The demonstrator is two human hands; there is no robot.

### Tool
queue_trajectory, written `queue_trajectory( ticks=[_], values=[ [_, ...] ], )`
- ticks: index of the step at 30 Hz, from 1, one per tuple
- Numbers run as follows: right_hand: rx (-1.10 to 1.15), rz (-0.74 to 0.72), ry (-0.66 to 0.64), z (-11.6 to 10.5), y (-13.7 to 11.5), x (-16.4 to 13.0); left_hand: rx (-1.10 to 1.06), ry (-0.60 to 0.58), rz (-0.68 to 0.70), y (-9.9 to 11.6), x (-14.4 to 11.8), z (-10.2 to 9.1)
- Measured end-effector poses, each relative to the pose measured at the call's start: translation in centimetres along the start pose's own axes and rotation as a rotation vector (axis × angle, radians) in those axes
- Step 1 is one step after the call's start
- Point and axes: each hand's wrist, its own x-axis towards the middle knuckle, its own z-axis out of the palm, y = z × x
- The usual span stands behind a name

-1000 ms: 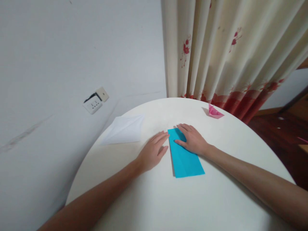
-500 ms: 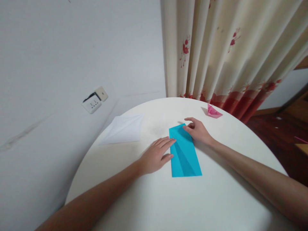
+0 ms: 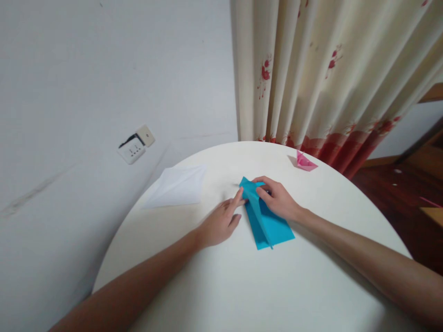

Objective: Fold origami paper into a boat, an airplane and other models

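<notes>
A sheet of blue origami paper (image 3: 278,228), partly folded, lies on the round white table (image 3: 221,286). Its middle fold stands up off the layer beneath, and its far end is bent. At the paper's far left edge is my left hand (image 3: 218,224), its index finger stretched out against the paper and its thumb apart. My right hand (image 3: 278,200) pinches the far right part of the paper between thumb and fingers. The right fingertips are partly hidden behind the paper.
White paper (image 3: 178,186) lies on the table's left side. Near the far right edge sits a folded pink paper boat (image 3: 305,161). A wall with a socket (image 3: 131,151) borders the left, and a cream and red curtain (image 3: 294,92) hangs behind.
My right hand has taken hold of the far part of the blue paper and shifted it left. The paper has turned slightly and its middle fold has risen. My left index finger has moved to its far edge.
</notes>
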Motion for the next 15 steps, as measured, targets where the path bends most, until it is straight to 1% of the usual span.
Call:
queue_trajectory(
  ticks=[4, 6, 8, 11, 15],
  values=[
    [-0.105, -0.084, -0.096, 0.7, -0.6, -0.7, 0.024, 0.013, 0.023, 0.0, 0.0, -0.1],
    [-0.155, -0.141, -0.141, 1.1, -0.5, -0.9, 0.002, 0.003, 0.035, 0.2, 0.1, -0.4],
    [-0.238, -0.212, -0.204, 1.4, -0.1, -0.9, -0.014, 0.019, 0.013, 0.3, 0.2, -0.6],
    [-0.385, -0.313, -0.278, 1.6, 0.8, -0.6, 0.039, 0.121, -0.073, 0.1, 0.2, -1.1],
    [-0.542, -0.403, -0.311, 1.5, 1.1, -0.5, 0.226, 0.251, -0.156, 0.3, 0.3, -2.2]
  ],
)
